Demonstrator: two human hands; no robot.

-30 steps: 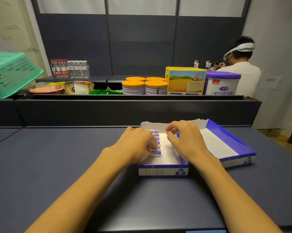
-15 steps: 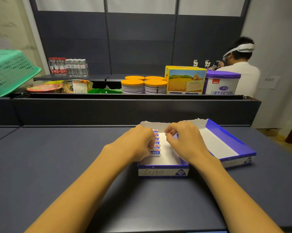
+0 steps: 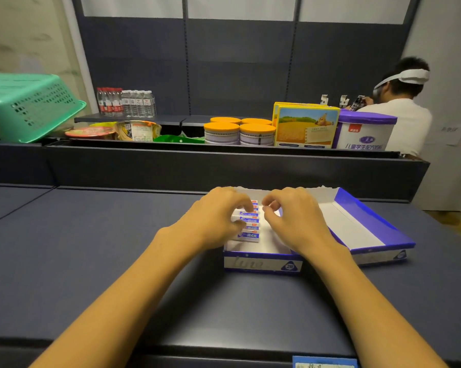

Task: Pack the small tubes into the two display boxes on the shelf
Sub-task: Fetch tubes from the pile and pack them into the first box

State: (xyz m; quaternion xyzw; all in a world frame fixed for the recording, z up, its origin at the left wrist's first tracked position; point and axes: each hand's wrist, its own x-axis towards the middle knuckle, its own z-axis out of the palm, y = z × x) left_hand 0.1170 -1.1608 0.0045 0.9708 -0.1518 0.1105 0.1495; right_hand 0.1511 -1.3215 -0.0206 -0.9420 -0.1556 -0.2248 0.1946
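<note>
Both hands were down in the nearer display box (image 3: 262, 262), a shallow blue and white tray on the dark shelf (image 3: 96, 251); the left hand (image 3: 218, 221) lay over the left side of a row of small tubes (image 3: 249, 224), its fingers curled round their ends and gripping them; the tubes lay flat, side by side, running from the front of the box toward its back wall; the right hand (image 3: 293, 221) hovered just beside the row, thumb and forefinger bent toward each other, but I could not tell whether they pinched a tube or only touched one; the second display box (image 3: 370, 229) sat touching the first on its right, angled outward, its white floor bare where it showed.

Behind the shelf rose a dark partition (image 3: 224, 168); beyond it stood orange-lidded tins (image 3: 238, 132), a yellow carton (image 3: 305, 127) and a purple-lidded tub (image 3: 363, 132); further left were instant noodle bowls (image 3: 112, 131) and a pack of water bottles (image 3: 125, 102); a green plastic basket (image 3: 27, 107) sat tilted at the far left; a person in a white shirt (image 3: 402, 120), wearing a white headband, stood at the far right, facing away.
</note>
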